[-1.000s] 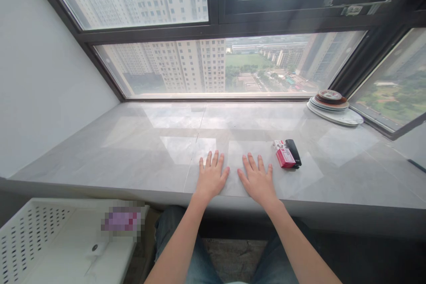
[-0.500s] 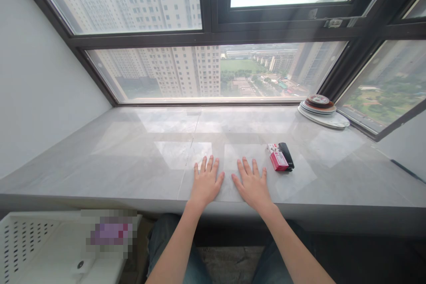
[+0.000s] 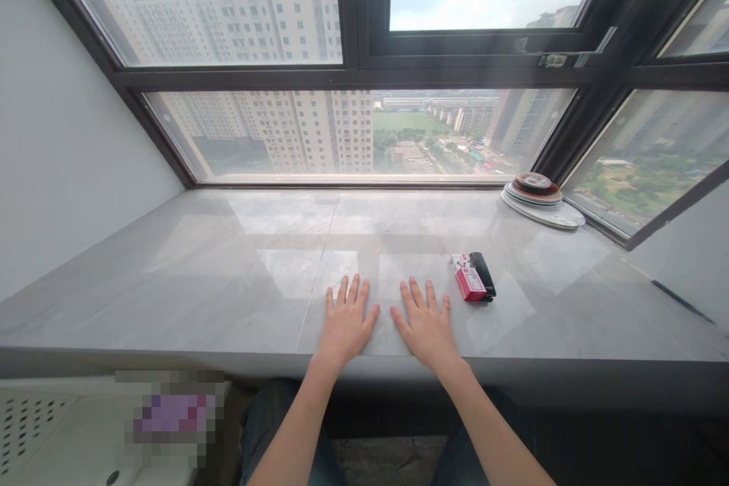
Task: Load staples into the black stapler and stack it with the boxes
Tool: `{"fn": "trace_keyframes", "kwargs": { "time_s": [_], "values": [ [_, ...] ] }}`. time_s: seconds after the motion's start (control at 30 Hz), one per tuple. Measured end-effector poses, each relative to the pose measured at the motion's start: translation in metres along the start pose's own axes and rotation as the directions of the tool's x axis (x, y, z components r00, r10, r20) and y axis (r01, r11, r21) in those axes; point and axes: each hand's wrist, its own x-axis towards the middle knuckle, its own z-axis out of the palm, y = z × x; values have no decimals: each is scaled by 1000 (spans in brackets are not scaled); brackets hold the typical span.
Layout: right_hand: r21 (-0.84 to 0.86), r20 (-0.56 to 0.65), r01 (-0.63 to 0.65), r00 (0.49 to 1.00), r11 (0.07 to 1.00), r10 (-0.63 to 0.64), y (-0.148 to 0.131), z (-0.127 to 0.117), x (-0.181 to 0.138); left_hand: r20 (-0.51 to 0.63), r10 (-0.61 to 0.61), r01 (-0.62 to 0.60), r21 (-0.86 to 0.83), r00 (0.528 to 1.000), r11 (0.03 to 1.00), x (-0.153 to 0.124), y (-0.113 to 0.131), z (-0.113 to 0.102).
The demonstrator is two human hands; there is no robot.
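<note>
Both hands are laid palm-down on the surface, each grip released, fingers spread.
The left hand [image 3: 345,326] and right hand [image 3: 424,326] are set side by side, apart, at the near edge of the pale surface [image 3: 187,296], fingers pointed far and slightly inward. A plate stack [image 3: 535,194] is seen in the far right corner, a white basket [image 3: 74,437] at near left. The black stapler-like item [image 3: 483,275] is placed right of the right hand, its long axis run from far left to near right; the pink-and-white box [image 3: 468,282] is set between them, against it.
</note>
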Motion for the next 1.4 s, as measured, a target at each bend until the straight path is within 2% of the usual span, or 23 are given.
{"fn": "trace_keyframes", "kwargs": {
  "time_s": [0.47,0.57,0.63,0.67,0.73,0.8,0.83,0.9,0.93,0.97,1.03,1.1,1.23,1.33,1.4],
  "values": [
    [13,25,-11,1000,1000,10,0,-2,0,6,-7,7,2,1000,1000,-1,0,-2],
    [79,26,-22,999,997,20,-1,-3,1,1,-3,3,-18,1000,1000,-1,0,-3],
    [220,33,-25,999,975,18,3,-9,3,1,-1,1,-35,1000,999,-1,0,-4],
    [330,39,-19,999,944,7,10,-15,6,2,-2,2,-44,1000,999,-1,0,-4],
    [570,29,4,999,822,-25,33,-30,13,4,-9,9,-60,1000,998,0,-1,-4],
    [718,-55,23,998,696,24,70,-49,22,6,-14,14,-66,1000,998,0,-1,-3],
    [730,-132,6,982,684,133,91,-59,28,6,-16,17,-65,1000,998,0,-1,-3],
    [691,-225,-118,903,713,367,132,-74,39,4,-19,19,-60,1000,998,0,0,-4],
    [672,-187,-203,884,712,428,149,-79,45,1,-19,19,-58,1000,998,0,1,-4],
    [664,-100,-276,888,694,449,162,-82,49,-1,-19,19,-58,1000,998,0,1,-4],
    [658,22,-348,895,668,445,174,-83,56,-6,-19,19,-60,1000,998,0,1,-4],
    [680,61,-340,909,649,412,171,-78,57,-11,-20,19,-62,1000,998,0,2,-4],
    [743,135,-307,939,595,316,141,-60,52,-22,-18,16,-77,1000,997,0,3,-6],
    [780,224,-306,951,546,213,105,-43,49,-37,-40,35,-137,998,990,-1,4,-11],
    [799,212,-269,963,537,166,72,-32,50,-60,-74,59,-218,995,974,-1,4,-16]
  ]
}}
